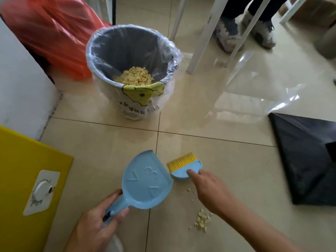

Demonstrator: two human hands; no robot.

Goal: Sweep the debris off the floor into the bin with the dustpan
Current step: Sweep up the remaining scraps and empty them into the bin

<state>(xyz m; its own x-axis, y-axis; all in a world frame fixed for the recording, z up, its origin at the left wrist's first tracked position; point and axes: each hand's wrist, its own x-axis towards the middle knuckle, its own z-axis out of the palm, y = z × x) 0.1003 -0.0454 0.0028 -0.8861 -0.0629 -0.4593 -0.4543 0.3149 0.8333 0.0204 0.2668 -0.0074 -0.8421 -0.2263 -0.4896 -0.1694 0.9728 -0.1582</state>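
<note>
**Sweeping not finished yet**

Left hand grips the dustpan by its handle. Right hand holds the brush. Debris lies on the floor at 5 o'clock from the dustpan, so both tools probably go there next. The bin stands at 12 o'clock

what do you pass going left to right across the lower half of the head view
yellow board → dustpan → brush → black bag
</note>
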